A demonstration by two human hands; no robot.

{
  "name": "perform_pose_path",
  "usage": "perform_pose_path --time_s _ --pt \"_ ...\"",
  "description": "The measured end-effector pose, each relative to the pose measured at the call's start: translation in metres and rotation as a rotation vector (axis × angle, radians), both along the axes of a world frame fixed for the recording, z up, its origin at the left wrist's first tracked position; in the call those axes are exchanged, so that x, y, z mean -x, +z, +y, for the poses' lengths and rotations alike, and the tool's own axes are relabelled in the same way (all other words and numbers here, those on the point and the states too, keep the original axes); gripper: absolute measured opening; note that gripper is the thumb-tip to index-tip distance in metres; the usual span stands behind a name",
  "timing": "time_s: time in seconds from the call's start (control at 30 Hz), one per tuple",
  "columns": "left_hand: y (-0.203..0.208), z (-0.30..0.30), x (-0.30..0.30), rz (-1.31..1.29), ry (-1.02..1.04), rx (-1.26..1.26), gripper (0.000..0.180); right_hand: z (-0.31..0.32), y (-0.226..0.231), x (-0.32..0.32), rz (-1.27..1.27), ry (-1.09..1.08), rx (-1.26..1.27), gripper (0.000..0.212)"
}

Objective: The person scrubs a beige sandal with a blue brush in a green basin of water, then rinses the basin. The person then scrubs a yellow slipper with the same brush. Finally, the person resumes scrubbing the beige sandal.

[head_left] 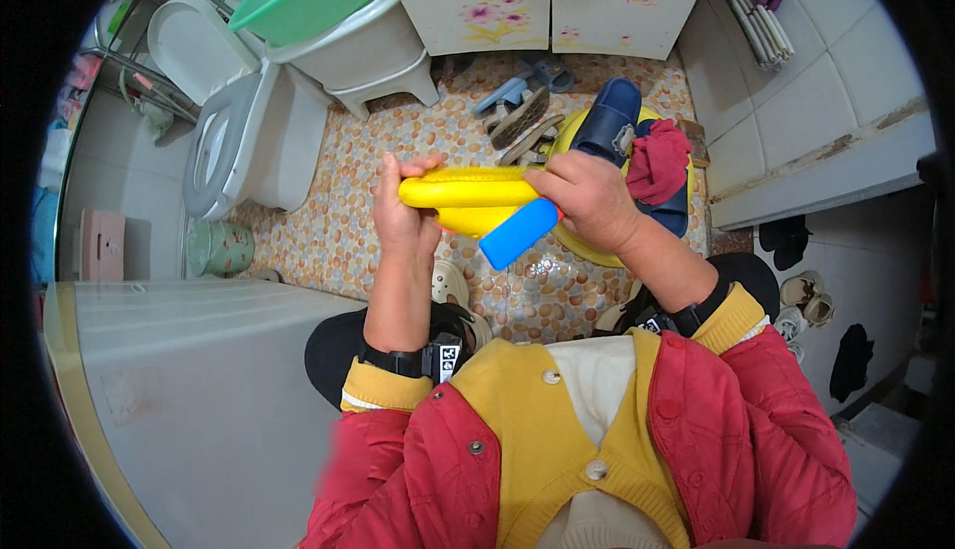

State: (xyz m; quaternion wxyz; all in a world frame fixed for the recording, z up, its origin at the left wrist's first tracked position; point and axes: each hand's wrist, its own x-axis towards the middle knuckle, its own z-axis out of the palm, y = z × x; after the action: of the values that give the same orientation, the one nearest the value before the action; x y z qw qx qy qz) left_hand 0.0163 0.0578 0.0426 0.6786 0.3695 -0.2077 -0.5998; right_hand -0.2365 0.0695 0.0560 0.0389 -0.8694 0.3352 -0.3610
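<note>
Both my hands hold a bright yellow, soft-looking piece of footwear [468, 193], seen edge-on and probably a slipper. My left hand [403, 201] grips its left end, with the fingers partly behind it. My right hand [592, 196] closes on the right end, thumb on top. From under the right hand a blunt blue handle [519, 235] sticks out toward the lower left; what it belongs to is hidden. Just beyond the right hand is a yellow basin [582, 243], bearing a navy slipper [607, 119] and a crumpled red cloth [657, 163].
Several slippers and sandals [519, 116] lie on the pebble-patterned floor [363, 166] beyond my hands. A toilet [284, 141] and a white stool [363, 52] under a green tub [313, 2] stand left. A white appliance [219, 370] is close at my left; more shoes [806, 295] lie right.
</note>
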Motion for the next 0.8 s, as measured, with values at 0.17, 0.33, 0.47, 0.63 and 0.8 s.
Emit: perform_pose_path --time_s 0.17,0.33,0.47,0.63,0.8 --pt "0.015 0.013 0.023 -0.038 -0.149 0.015 0.059 -0.005 0.004 0.004 0.102 -0.139 0.109 0.026" --pt "0.015 0.016 0.026 -0.331 -0.126 -0.036 0.05 -0.004 0.003 0.006 0.158 -0.159 0.229 0.022" --pt "0.008 0.01 0.019 -0.25 -0.104 -0.076 0.032 -0.006 0.002 0.01 0.139 -0.084 0.231 0.025" --pt "0.003 0.006 0.017 -0.199 -0.039 -0.095 0.023 -0.01 0.005 0.013 0.059 -0.063 0.287 0.028" --pt "0.003 0.003 0.009 -0.218 0.055 -0.017 0.018 -0.008 0.01 0.015 -0.01 -0.022 0.0 0.039"
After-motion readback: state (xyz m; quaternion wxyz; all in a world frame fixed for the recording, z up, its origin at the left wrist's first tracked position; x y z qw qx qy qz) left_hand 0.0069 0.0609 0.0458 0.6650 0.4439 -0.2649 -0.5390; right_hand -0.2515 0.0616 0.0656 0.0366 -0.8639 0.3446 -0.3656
